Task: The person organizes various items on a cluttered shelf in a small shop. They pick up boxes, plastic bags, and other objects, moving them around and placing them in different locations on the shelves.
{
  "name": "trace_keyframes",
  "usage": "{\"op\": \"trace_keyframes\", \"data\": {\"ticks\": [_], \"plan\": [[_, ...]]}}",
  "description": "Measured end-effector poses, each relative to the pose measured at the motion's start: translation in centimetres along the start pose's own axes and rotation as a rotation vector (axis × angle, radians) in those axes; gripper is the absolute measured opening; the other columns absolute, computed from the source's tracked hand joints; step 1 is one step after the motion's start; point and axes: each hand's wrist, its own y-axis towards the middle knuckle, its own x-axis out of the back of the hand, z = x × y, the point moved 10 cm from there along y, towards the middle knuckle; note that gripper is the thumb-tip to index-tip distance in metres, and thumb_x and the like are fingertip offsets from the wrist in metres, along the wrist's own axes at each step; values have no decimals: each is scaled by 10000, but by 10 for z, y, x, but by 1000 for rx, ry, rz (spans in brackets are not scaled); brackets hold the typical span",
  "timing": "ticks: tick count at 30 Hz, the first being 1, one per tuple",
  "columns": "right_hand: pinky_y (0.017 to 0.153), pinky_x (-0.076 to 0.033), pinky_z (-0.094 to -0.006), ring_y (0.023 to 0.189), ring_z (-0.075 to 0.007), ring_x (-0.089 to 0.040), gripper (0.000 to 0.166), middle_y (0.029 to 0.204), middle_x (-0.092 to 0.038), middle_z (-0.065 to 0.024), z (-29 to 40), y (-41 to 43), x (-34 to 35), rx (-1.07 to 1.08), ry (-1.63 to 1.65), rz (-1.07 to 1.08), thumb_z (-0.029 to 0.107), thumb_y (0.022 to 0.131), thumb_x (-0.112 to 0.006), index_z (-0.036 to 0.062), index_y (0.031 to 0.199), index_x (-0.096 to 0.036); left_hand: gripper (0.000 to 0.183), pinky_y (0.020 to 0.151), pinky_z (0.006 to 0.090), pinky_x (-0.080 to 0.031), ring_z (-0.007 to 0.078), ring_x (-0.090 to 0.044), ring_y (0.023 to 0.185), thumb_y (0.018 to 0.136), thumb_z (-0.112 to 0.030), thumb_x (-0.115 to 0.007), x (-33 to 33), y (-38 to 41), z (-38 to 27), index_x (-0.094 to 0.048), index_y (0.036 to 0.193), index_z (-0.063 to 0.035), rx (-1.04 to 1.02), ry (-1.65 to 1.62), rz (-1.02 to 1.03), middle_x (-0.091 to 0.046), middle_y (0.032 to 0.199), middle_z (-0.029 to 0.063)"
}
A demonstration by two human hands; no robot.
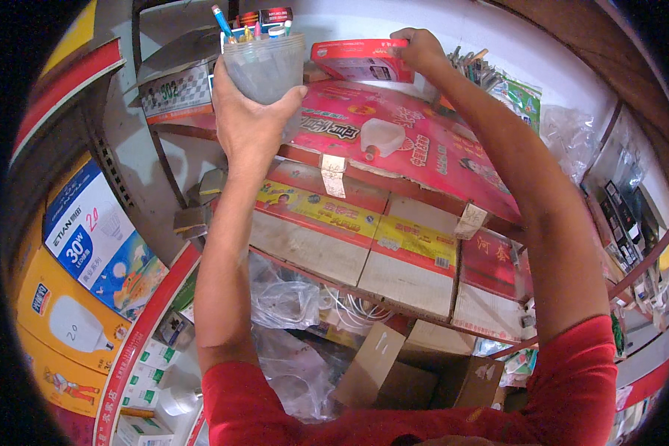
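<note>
My left hand (251,120) is wrapped around a translucent plastic cup (265,67), raised over the left end of a shelf. Pencils or pens (223,23) and other small items stick out of the cup's top. My right hand (421,50) grips the right end of a flat red cardboard box (362,60) near the wall. Beneath both hands lies a red printed cardboard sheet (390,134) on the shelf, with a white plastic scoop-like piece (380,136) either on it or printed on it; I cannot tell which.
Left of the cup stands a box marked 502 (178,92). Pens or similar sticks (474,67) and clear plastic bags (568,134) are at the back right. Closed cartons (312,245) fill the shelf below, above an open cardboard box (407,379). Light bulb boxes (95,240) stand at left.
</note>
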Motion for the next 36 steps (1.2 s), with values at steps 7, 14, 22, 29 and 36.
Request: {"op": "trace_keyframes", "data": {"ticks": [7,14,22,29,36], "plan": [[871,-510,-419,1015,-352,-623,449,1124,-617,-194,49,-26,0,305,-407,-142,152,759,-708,98,1182,-564,1016,973,437,-437,348,-527,1154,581,-326,-849,1,-1,0,-337,1387,20,-1,48,-4,-517,1245,222],[826,-518,-440,927,-343,-656,395,958,-683,-176,24,9,40,305,-325,-122,256,769,-742,64,1095,-629,1001,968,442,-439,344,-533,1139,575,-319,-855,0,-2,-4,-353,1372,19,-35,37,-26,-525,1226,219],[499,-515,-303,568,-159,-639,122,679,-664,-92,40,12,87,97,123,46,53,775,-720,-16,868,-682,989,980,433,-433,338,-530,1158,579,-330,-854,5,-1,-1,-362,1369,3,-10,81,-36,-523,1243,217],[748,-529,-452,868,-397,-656,342,909,-672,-252,79,-21,88,243,-448,-155,301,711,-716,-4,865,-689,964,1001,402,-412,320,-523,1172,602,-274,-847,1,-1,-11,-351,1379,12,-6,0,18,-516,1266,208],[717,-546,-425,848,-314,-672,234,903,-662,-202,162,-85,41,649,-679,-155,127,762,-604,-16,946,-610,963,1012,390,-401,314,-521,1175,612,-261,-843,-1,-3,-8,-343,1382,29,12,3,4,-512,1269,213]]}}
